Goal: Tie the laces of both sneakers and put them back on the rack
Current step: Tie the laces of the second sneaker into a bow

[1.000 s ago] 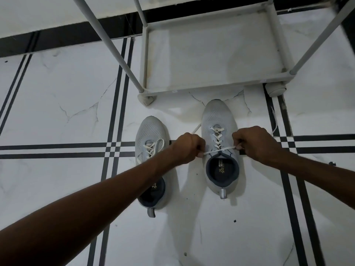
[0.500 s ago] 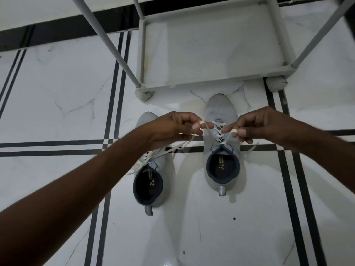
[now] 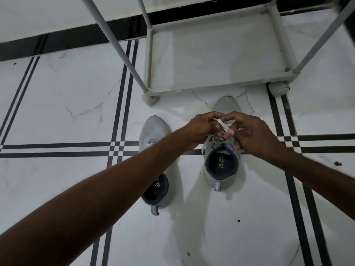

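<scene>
Just in front of the rack (image 3: 217, 87), both hands (image 3: 201, 127) (image 3: 253, 133) pinched the lace (image 3: 223, 125) over the right sneaker (image 3: 221, 169), its knot unfinished; the left sneaker (image 3: 155, 131) waited beside it, neither shelved.

The white marble-look tile floor (image 3: 57, 189) is smooth and glossy, with thin dark veins and black inlaid stripes. Both grey sneakers (image 3: 153, 131) have a knitted mesh cloth upper, matt and finely textured. The flat cream laces (image 3: 222, 124) look like woven fabric. The pale grey rack (image 3: 221, 87) has smooth, matt tubes.
</scene>
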`<state>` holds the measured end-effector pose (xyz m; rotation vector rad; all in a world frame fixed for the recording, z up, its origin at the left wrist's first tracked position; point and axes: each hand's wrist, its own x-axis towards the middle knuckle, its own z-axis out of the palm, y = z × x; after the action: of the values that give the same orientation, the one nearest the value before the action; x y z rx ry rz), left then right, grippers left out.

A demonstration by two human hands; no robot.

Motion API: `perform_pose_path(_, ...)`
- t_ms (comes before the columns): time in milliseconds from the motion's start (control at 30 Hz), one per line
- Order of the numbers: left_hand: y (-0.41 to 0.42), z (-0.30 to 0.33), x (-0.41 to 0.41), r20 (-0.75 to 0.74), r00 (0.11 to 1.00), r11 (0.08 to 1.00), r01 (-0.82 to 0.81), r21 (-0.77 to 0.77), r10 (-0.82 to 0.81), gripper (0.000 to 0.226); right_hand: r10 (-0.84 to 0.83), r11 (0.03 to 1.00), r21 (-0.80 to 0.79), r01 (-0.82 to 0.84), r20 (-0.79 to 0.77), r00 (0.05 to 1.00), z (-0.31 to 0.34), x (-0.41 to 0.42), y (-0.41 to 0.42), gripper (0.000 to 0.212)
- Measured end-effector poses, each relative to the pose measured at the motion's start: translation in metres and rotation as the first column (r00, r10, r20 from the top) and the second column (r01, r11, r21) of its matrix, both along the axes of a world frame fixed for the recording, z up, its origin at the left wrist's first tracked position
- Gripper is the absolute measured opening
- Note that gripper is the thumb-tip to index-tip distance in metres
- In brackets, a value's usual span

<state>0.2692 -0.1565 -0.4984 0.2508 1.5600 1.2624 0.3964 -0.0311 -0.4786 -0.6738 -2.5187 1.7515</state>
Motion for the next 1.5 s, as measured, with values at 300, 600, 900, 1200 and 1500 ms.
perform_pose_path(300, -0.009, -0.013, -0.002, 0.196, 0.980, 0.999, -0.037, 0.033, 0.029, 0.012, 0.055, 0.995, 0.075, -0.059, 0.057, 0.997, -0.005, -0.006, -0.001, 0.035)
perform_pose_path(600, -0.014, -0.005, 0.005, 0.236, 0.971, 0.999, 0.023, 0.027, -0.029, 0.015, 0.042, 0.968, -0.251, -0.010, 0.122, 0.992, -0.018, -0.006, 0.010, 0.029)
perform_pose_path(900, -0.019, 0.001, -0.007, -0.616, 0.694, 0.926, 0.319, -0.203, -0.374, 0.010, 0.079, 0.852, -0.523, 0.033, 0.191, 0.978, -0.035, -0.007, 0.022, 0.011)
perform_pose_path(1200, -0.011, -0.009, 0.022, -0.925, 0.303, 0.973, 0.079, -0.218, -0.232, 0.007, 0.146, 0.832, -0.555, 0.012, 0.239, 0.960, -0.027, -0.013, 0.023, 0.020)
perform_pose_path(1500, -0.070, -0.018, 0.009, -0.558, 0.821, 0.987, 0.035, -0.155, -0.117, 0.011, -0.163, 0.985, 0.095, 0.145, 0.223, 0.961, -0.054, 0.000, 0.051, 0.017)
